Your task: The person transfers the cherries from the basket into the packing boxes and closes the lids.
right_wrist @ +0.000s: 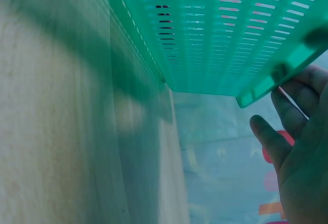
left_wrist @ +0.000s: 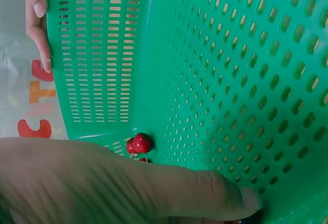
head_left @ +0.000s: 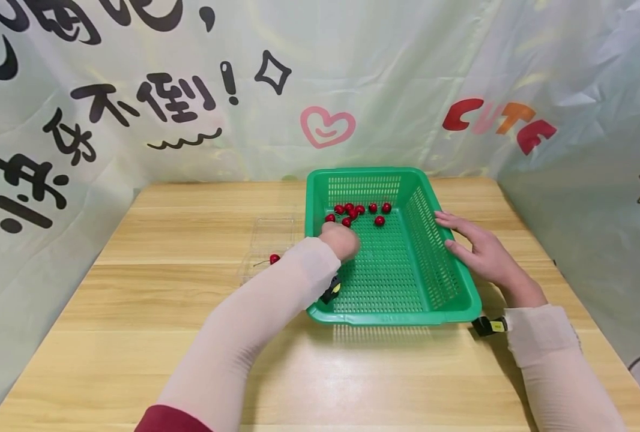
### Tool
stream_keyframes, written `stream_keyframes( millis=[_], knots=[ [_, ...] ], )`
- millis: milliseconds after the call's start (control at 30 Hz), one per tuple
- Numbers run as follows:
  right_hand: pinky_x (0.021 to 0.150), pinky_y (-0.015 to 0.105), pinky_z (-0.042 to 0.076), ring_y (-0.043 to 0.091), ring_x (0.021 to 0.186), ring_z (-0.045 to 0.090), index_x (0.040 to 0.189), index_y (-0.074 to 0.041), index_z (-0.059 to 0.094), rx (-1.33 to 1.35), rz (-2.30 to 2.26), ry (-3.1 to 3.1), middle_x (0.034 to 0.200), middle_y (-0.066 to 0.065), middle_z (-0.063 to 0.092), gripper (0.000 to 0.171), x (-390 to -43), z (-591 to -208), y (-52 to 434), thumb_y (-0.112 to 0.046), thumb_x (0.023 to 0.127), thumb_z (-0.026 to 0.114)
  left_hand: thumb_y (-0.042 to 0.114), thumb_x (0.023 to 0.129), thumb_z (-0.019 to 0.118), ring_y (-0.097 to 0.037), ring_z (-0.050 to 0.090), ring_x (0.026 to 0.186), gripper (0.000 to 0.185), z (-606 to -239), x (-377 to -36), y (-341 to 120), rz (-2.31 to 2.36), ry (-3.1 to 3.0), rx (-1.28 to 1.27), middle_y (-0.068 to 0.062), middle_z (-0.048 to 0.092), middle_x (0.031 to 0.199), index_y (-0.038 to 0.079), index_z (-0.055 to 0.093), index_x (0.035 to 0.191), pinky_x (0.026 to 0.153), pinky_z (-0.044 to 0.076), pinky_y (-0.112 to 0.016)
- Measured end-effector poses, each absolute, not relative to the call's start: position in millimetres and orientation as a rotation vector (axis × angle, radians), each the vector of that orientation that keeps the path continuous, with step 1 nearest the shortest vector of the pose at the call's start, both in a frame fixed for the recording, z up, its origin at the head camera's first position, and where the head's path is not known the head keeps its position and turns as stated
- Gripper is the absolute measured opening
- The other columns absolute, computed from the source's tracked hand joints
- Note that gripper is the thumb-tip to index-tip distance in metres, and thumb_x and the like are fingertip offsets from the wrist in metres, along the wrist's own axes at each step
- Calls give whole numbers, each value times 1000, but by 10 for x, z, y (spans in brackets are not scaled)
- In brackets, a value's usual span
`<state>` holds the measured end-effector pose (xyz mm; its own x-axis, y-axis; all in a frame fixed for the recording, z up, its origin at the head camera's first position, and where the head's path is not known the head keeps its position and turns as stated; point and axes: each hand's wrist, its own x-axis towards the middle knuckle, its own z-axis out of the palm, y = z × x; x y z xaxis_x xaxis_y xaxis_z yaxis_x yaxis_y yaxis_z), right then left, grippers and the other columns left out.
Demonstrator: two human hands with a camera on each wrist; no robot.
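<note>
Cherries point(head_left: 353, 213) split between basket point(head_left: 392, 318) and clear box point(head_left: 274, 231)

On the table point(head_left: 136, 300), the basket sits towards one o'clock, the clear box at its nine o'clock. Work looks partway: one cherry point(head_left: 274, 258) lies at the box, while the others visible gather around the basket's eleven o'clock; which way they travel cannot be told. The right hand point(head_left: 482, 252), fingers extended, touches the rim at three o'clock. The left hand point(head_left: 341, 241), inside at nine, seems to pinch a mostly hidden dark red thing point(left_wrist: 242, 221), likely a cherry. Its sleeve point(head_left: 255, 312) covers part of the box.
</note>
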<state>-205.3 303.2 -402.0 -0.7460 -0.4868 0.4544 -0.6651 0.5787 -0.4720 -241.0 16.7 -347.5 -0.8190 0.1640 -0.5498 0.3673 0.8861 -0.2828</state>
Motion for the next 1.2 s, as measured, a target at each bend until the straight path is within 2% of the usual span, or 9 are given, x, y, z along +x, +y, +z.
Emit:
stream_keyframes(
  millis=[100, 200, 400, 600, 700, 867, 1000, 1100, 1200],
  knots=[
    [107, 15, 21, 12, 142, 29, 141, -4, 50, 952, 932, -2535, 150, 11, 42, 48, -2057, -4020, 3030, -2, 94, 60, 9, 91, 63, -12, 48, 100, 28, -3495, -2419, 136, -462, 2561, 465, 2, 58, 125, 17, 66, 117, 89, 41, -28],
    [107, 14, 21, 13, 142, 30, 140, -3, 50, 953, 934, -2533, 150, 11, 42, 48, -2057, -4018, 3029, -1, 93, 60, 8, 90, 64, -14, 49, 91, 26, -3503, -2428, 119, -415, 2579, 578, -1, 61, 122, 15, 67, 114, 75, 45, -28],
    [107, 15, 21, 17, 142, 30, 140, -3, 50, 953, 928, -2530, 150, 11, 42, 48, -2056, -4014, 3024, -2, 93, 60, 7, 91, 62, -17, 43, 76, 14, -3480, -2433, 137, -414, 2528, 748, -5, 59, 107, 10, 66, 104, 57, 38, -27],
    [107, 15, 21, 14, 142, 30, 140, -2, 51, 955, 924, -2528, 150, 11, 43, 47, -2058, -4010, 3021, -2, 93, 61, 8, 93, 58, -18, 41, 79, 8, -3417, -2430, 144, -330, 2528, 824, -6, 55, 105, 12, 62, 99, 54, 31, -28],
    [107, 15, 21, 14, 142, 30, 139, -2, 51, 956, 924, -2527, 149, 11, 43, 47, -2057, -4011, 3020, -1, 93, 60, 10, 93, 58, -18, 41, 79, 6, -3367, -2429, 144, -272, 2555, 850, -4, 56, 104, 14, 60, 90, 53, 29, -28],
    [107, 15, 21, 14, 142, 30, 139, -1, 51, 963, 927, -2522, 149, 12, 43, 47, -2058, -4009, 3017, -1, 93, 60, 17, 94, 61, -15, 37, 70, 19, -3278, -2425, 139, -170, 2596, 854, -2, 54, 94, 16, 51, 77, 52, 27, -28],
    [107, 14, 21, 16, 142, 30, 139, -2, 51, 968, 932, -2520, 149, 13, 43, 47, -2059, -4014, 3018, -1, 93, 60, 21, 95, 60, -15, 38, 66, 14, -3212, -2416, 136, -80, 2675, 837, 0, 57, 93, 17, 57, 82, 52, 32, -29],
    [107, 14, 21, 18, 142, 31, 139, -2, 51, 970, 934, -2517, 149, 13, 43, 47, -2062, -4017, 3020, 0, 93, 60, 25, 95, 61, -15, 47, 70, 9, -3163, -2408, 135, -10, 2747, 821, -1, 62, 102, 16, 64, 97, 54, 40, -30],
    [107, 14, 21, 19, 142, 31, 139, -2, 51, 972, 934, -2515, 149, 13, 43, 47, -2065, -4017, 3020, 0, 93, 60, 31, 95, 63, -16, 56, 82, 29, -3119, -2406, 129, 20, 2794, 822, -1, 63, 115, 15, 63, 119, 58, 46, -30]
  ],
)
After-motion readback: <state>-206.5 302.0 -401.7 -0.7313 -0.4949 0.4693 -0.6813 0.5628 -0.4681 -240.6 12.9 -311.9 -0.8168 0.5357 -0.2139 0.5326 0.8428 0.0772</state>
